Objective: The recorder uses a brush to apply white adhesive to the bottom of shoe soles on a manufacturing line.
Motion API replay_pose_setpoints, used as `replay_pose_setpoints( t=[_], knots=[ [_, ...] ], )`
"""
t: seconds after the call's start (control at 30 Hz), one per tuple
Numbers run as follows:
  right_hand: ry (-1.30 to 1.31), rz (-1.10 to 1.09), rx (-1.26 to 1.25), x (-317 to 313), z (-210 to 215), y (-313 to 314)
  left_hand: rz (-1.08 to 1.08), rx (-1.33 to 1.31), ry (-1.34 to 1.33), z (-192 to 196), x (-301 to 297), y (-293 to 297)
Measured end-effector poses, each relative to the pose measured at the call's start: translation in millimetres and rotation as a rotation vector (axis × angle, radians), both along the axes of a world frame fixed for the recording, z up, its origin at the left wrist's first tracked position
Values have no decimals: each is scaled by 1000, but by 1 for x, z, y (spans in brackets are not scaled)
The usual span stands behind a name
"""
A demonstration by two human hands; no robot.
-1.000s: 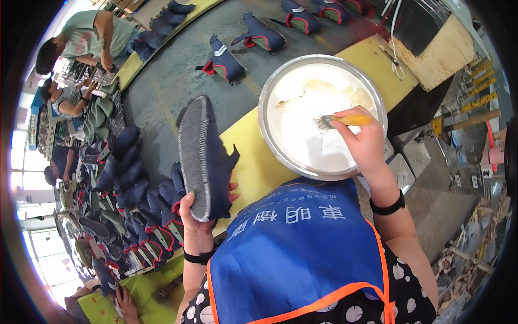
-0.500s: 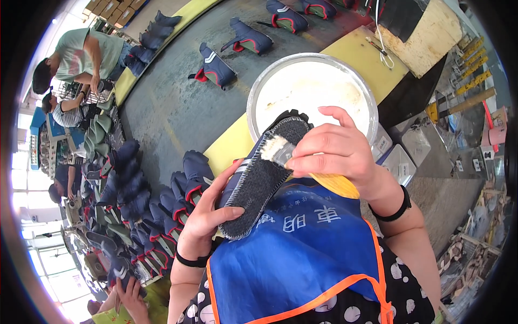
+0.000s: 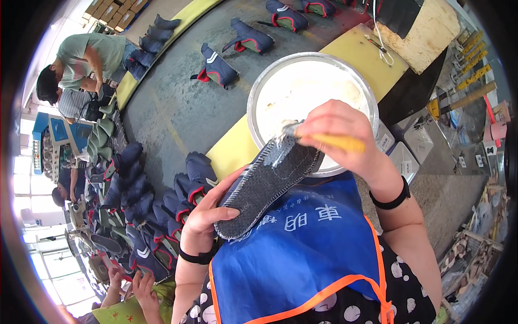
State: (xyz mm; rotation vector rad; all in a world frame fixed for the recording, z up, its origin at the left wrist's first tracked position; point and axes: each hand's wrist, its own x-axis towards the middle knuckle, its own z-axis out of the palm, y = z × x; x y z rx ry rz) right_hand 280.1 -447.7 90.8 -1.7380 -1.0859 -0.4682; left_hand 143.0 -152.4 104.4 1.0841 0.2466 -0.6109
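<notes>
In my left hand is a navy boot upper, turned so its dark grey felt underside with white edge stitching faces up. My left thumb presses on the underside near its lower end; the fingers wrap the far side. My right hand is closed round the yellow handle of a paintbrush. Its bristles, partly hidden, touch the upper end of the underside. A wet, whitish smear lies beside the brush. Just behind stands a large round metal basin of white paste, overlapped by the boot and my right hand.
Navy boot uppers with red trim lie on a dark conveyor belt. A yellow ledge runs along it under the basin. More uppers crowd the left. A co-worker bends at the far left; another person's hands show lower left.
The brush has moved up the underside to its upper end, leaving a wet smear. The boot has tilted rightward. At lower left, the other person's hands have shifted; the far co-worker bends lower.
</notes>
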Motion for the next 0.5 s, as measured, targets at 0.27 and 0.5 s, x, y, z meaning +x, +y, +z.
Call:
replay_pose_setpoints(
  t=[0.27, 0.5],
  knots=[
    [399, -297, 170, -7, -9, 0, 80, 119, -128, -15, -4, 1],
    [518, -547, -4, -6, -16, 9, 109, 162, -175, -15, -4, -3]
  ],
)
